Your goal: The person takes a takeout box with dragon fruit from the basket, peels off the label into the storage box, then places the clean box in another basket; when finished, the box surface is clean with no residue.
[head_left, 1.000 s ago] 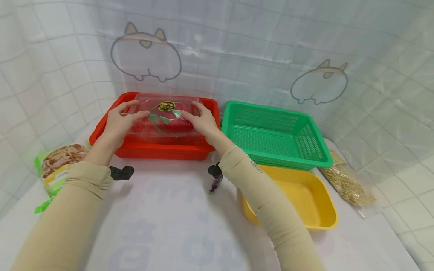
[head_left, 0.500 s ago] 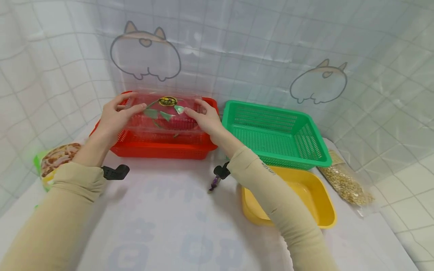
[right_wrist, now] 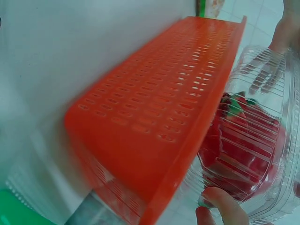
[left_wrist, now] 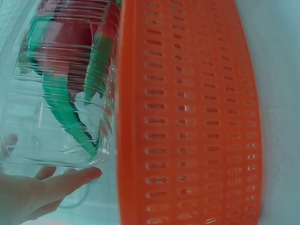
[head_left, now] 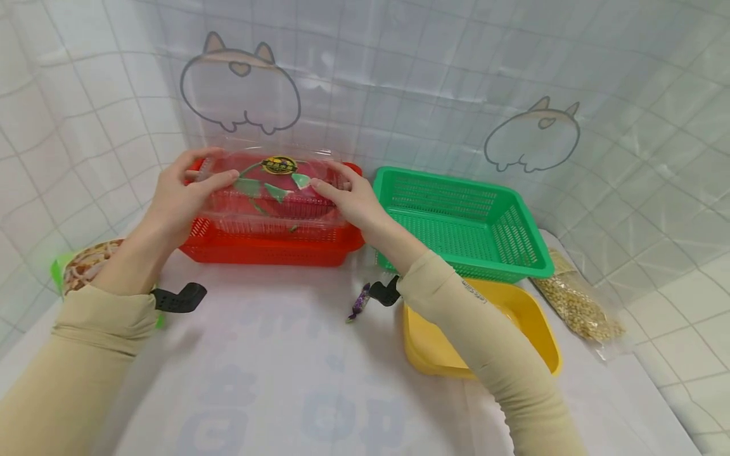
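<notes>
A clear plastic clamshell box (head_left: 228, 204) with a black and yellow label holds a dragon fruit (head_left: 299, 204), red with green scales. My left hand (head_left: 178, 197) grips the box's left end, and my right hand (head_left: 358, 201) grips the right end, thumbs toward me. The box hangs over the red basket (head_left: 262, 256), hiding much of its inside. Beside the orange-looking basket wall (left_wrist: 187, 117), the left wrist view shows the box end (left_wrist: 47, 136) at my left fingers. Through the clear plastic, the right wrist view shows the fruit (right_wrist: 246, 145).
A green basket (head_left: 450, 240) stands right of the red one, with a yellow tub (head_left: 439, 354) in front. A bag of beige grains (head_left: 576, 304) lies far right. Under my left forearm is a food packet (head_left: 88, 263); a purple-wrapped candy (head_left: 359, 304) lies mid-table.
Both hands have raised the box out of the red basket, and more of the basket's front now shows below it. My left forearm has shifted left, my right forearm right.
</notes>
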`<move>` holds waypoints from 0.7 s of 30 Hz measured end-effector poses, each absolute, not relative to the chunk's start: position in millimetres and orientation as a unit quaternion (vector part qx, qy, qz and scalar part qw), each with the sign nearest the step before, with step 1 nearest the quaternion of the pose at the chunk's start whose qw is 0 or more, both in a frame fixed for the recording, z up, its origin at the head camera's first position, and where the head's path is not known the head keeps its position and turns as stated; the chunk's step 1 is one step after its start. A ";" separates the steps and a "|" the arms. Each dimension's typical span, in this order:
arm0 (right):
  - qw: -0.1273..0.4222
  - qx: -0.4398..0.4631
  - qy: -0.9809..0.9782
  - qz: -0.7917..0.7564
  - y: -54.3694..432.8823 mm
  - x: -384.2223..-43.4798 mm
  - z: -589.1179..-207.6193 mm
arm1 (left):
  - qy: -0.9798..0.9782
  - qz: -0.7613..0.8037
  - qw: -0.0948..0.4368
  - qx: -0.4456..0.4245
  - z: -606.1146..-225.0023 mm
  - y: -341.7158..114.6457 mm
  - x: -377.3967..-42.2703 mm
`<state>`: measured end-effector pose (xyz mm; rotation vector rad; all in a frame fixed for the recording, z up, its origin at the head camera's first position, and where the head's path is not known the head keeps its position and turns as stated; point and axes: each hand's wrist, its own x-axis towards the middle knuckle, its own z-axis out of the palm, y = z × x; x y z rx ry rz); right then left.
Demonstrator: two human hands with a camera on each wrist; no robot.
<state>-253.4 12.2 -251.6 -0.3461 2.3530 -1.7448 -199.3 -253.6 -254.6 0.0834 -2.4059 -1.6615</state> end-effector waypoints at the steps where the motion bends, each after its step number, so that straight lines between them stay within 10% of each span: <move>1: 0.097 -0.118 0.794 -0.589 13.2 -251.6 -250.2 | -0.818 -0.563 0.110 0.028 -253.9 -253.1 -197.5; 21: 0.104 -0.140 0.787 -0.592 33.7 -209.6 -234.8 | -0.823 -0.554 0.121 0.036 -240.7 -241.9 -153.4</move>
